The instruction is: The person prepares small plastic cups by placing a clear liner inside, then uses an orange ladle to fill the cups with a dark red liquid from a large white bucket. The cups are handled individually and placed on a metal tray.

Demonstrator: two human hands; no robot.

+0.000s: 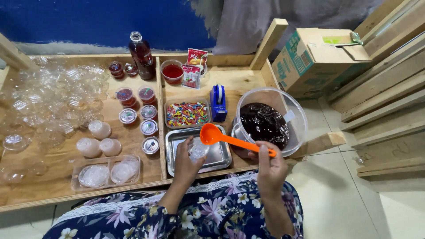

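The left hand (188, 161) grips a small clear cup (198, 151) over the steel tray (217, 158) near the bench's front edge, so the right hand (270, 170), pinching the orange ladle (211, 134), should tip slowly, bowl centred over the cup.

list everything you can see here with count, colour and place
orange ladle: one, held over the steel tray
small clear cup: one, clear, in the left hand
steel tray: one, silver, front centre
large clear tub: one, holds dark red jelly, right
tray of coloured spoons: one, mixed colours, behind the steel tray
tape dispenser: one, blue, beside the tub
bottle: one, dark red liquid, back
lidded filled cups: several, reddish, left compartment
empty clear cups: many, far left
cardboard box: one, brown, right
left hand: holds the cup
right hand: holds the ladle handle
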